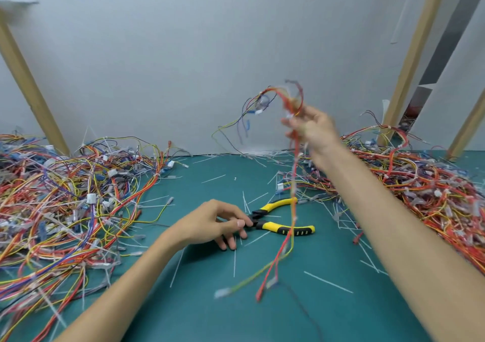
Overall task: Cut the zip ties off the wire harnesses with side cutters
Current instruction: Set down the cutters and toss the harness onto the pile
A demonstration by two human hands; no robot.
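Note:
My right hand (312, 129) is raised above the green mat and grips a wire harness (292, 178) of red, orange and yellow wires; its strands arc over the hand and hang blurred down towards the mat. Yellow-and-black side cutters (283, 226) lie on the mat with their handles spread, jaws pointing left. My left hand (215, 223) rests on the mat at the jaw end, thumb and fingertips touching the black head of the cutters.
A big tangle of harnesses (65, 200) covers the mat (204, 302) on the left, another pile (420, 181) on the right. Cut white zip-tie pieces (328, 281) lie scattered over the mat. Wooden posts (29, 84) lean against the grey wall.

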